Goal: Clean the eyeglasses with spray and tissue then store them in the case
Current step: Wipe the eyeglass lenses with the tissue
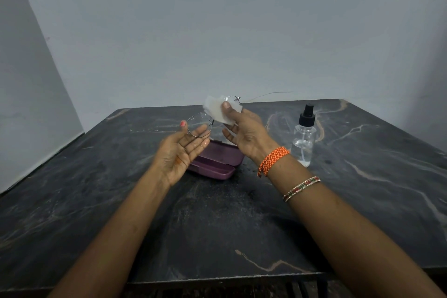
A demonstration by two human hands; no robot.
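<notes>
Thin metal-framed eyeglasses (pixel 199 124) are held up above the table. My left hand (pixel 181 150) grips the left lens rim between thumb and fingers. My right hand (pixel 244 132) presses a white tissue (pixel 219 110) over the right lens, thumb on top; only the rim's top corner shows there. One temple arm sticks out to the right. Below the hands lies the open purple case (pixel 215 161) on the table. The clear spray bottle (pixel 303 139) with a black pump top stands upright to the right of my right wrist.
A dark marbled table (pixel 217 225) fills the lower view, with its front edge near me. Grey walls stand close behind and to the left of it.
</notes>
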